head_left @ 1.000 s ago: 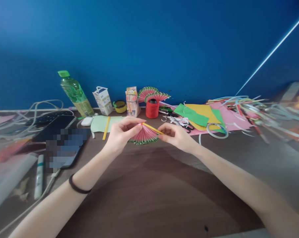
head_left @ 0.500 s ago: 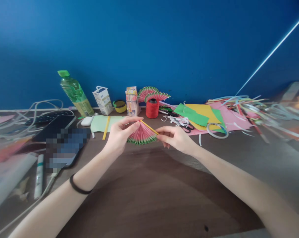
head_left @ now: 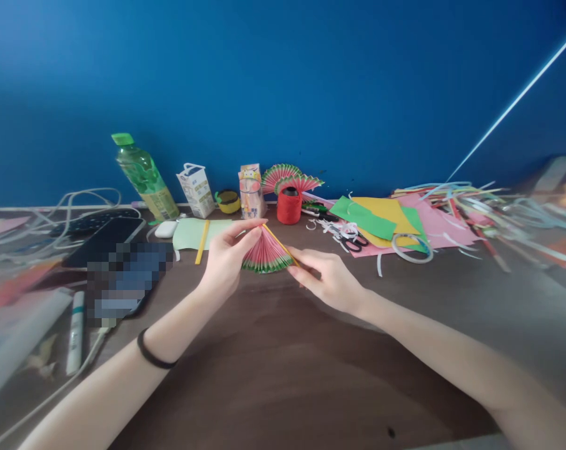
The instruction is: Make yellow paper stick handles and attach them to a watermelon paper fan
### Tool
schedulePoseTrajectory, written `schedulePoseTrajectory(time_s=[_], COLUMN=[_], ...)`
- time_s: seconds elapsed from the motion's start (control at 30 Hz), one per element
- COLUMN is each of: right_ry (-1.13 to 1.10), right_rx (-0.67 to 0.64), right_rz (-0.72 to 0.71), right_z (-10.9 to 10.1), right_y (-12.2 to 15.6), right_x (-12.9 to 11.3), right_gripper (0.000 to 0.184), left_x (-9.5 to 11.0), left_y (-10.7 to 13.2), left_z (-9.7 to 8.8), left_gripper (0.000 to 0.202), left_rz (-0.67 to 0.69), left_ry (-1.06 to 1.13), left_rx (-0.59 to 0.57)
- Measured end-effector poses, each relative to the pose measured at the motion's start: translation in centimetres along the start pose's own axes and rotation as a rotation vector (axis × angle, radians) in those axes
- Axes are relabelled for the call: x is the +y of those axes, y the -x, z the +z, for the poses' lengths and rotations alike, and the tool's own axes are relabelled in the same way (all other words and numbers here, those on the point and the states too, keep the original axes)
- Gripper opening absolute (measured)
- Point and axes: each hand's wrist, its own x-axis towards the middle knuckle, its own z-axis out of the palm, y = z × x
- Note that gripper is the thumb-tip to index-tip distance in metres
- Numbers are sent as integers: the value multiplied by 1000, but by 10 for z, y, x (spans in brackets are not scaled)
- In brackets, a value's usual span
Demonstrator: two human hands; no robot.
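Observation:
Between my hands is a pleated paper fan [head_left: 267,251], pink with a green edge, spread out with its point upward. A thin yellow strip [head_left: 277,240] runs along its right side. My left hand [head_left: 231,247] is closed, pinching the fan's top point between thumb and fingers. My right hand [head_left: 327,275] is closed on the lower end of the yellow strip, at the fan's right corner. Its fingertips are partly hidden. Behind the fan stand a red thread spool [head_left: 289,206] and more pleated fans [head_left: 283,175] in the same colours.
A green bottle [head_left: 145,178], a white carton [head_left: 196,190] and a small decorated box [head_left: 251,190] stand along the blue wall. Coloured paper [head_left: 372,219], scissors [head_left: 355,242] and a tape roll [head_left: 412,248] lie right. A phone [head_left: 137,281] and marker [head_left: 75,334] lie left.
My right hand has moved slightly down and left with the strip's lower end. The yellow strip now slopes more steeply along the fan's side. My left hand keeps its pinch.

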Motion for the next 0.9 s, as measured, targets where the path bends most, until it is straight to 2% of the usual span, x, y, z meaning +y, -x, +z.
schedulePoseTrajectory(time_s=[0.23,0.33,0.47,0.67,0.9], right_ry=[128,218,287,275,287], right_rx=[146,181,190,164,194], right_rz=[-56,-115,-124,-49,-101], right_z=[9,10,11,9,4], right_y=[3,4,3,2,2], right_x=[-1,3,6,3,4], right_gripper=[33,33,32,29,26], left_x=[-5,-8,-9,-11,-11], left_y=[5,6,6,11,14], left_z=[4,5,5,7,8], left_gripper=[27,26,23,19,17], left_rz=[-18,-36,-61,-32,-58], left_ry=[23,72,163,139,204], left_rx=[6,-45,-169,-165,-227])
